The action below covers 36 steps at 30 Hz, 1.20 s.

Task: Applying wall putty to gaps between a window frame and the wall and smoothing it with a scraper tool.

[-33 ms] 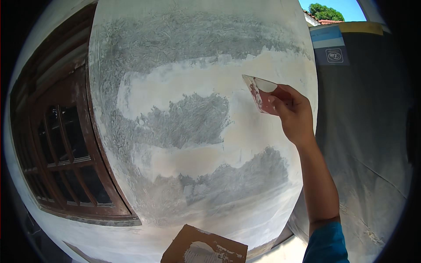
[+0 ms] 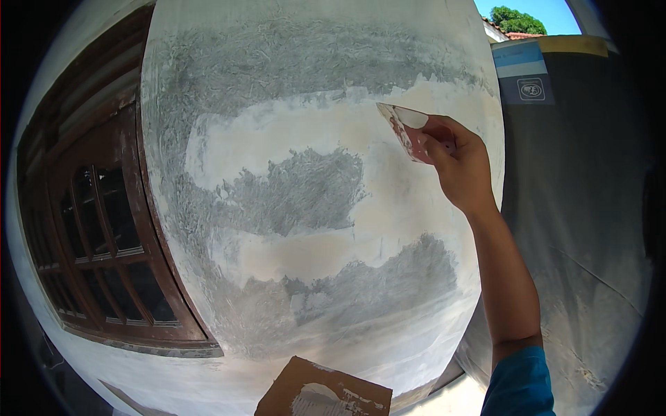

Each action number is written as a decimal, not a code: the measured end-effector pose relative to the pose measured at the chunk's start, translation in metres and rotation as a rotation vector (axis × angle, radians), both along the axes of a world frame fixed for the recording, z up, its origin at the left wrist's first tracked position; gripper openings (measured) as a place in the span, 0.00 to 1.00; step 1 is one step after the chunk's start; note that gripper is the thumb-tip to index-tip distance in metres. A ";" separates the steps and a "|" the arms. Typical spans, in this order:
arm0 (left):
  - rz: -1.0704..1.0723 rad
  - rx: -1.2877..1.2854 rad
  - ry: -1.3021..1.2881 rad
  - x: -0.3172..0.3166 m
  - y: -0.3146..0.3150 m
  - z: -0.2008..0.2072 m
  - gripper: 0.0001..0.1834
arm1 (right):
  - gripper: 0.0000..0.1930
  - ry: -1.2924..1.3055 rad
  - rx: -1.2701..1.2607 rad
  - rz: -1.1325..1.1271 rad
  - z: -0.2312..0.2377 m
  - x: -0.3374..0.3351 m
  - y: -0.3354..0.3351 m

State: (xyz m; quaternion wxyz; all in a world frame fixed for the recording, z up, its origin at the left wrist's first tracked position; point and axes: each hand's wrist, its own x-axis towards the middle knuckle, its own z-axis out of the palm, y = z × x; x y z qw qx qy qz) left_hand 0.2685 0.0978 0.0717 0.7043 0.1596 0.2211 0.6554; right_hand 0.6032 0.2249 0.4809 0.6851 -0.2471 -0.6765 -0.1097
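My right hand (image 2: 463, 170) is closed round a reddish putty scraper (image 2: 409, 133). White putty is smeared along the scraper's edge and across its face. The scraper is at the upper right of a grey wall (image 2: 298, 191), over a band of white putty (image 2: 277, 132); whether its edge touches the wall, I cannot tell. Broad white patches surround a rough grey area in the middle. At the bottom of the view a brown board (image 2: 284, 388) carries a mound of white putty (image 2: 316, 401). My left hand is out of view, and the board's lower part is cut off.
On the left a brown wooden window (image 2: 104, 222) with dark panes is set into the wall. A dark grey sheet (image 2: 576, 180) hangs on the right, with a blue and white label (image 2: 520, 69) near its top. Beyond it are a green tree and a bit of tiled roof.
My right hand and the scraper have moved slightly up and to the left. The board and the putty on the wall look the same.
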 end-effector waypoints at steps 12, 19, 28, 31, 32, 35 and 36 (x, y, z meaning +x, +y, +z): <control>0.065 0.004 0.006 0.005 -0.003 -0.012 0.10 | 0.11 -0.436 0.355 -0.752 0.097 -0.030 0.056; -0.285 0.216 -0.283 -0.015 0.028 -0.066 0.08 | 0.13 -0.450 0.565 -0.759 0.066 -0.034 0.097; -0.160 0.245 -0.176 -0.015 0.022 -0.074 0.21 | 0.17 -0.415 0.422 -0.732 0.082 -0.019 0.064; -0.374 0.326 -0.400 -0.015 0.029 -0.081 0.19 | 0.17 -0.405 0.414 -0.747 0.091 -0.025 0.071; -0.595 0.452 -0.622 -0.016 0.034 -0.084 0.17 | 0.15 -0.435 0.442 -0.739 0.084 -0.030 0.082; -0.086 -0.159 -0.099 0.007 0.019 -0.035 0.09 | 0.13 -0.368 0.681 -0.772 0.054 -0.042 0.103; -0.084 -0.159 -0.099 0.010 0.018 -0.020 0.09 | 0.13 -0.367 0.681 -0.770 0.052 -0.041 0.099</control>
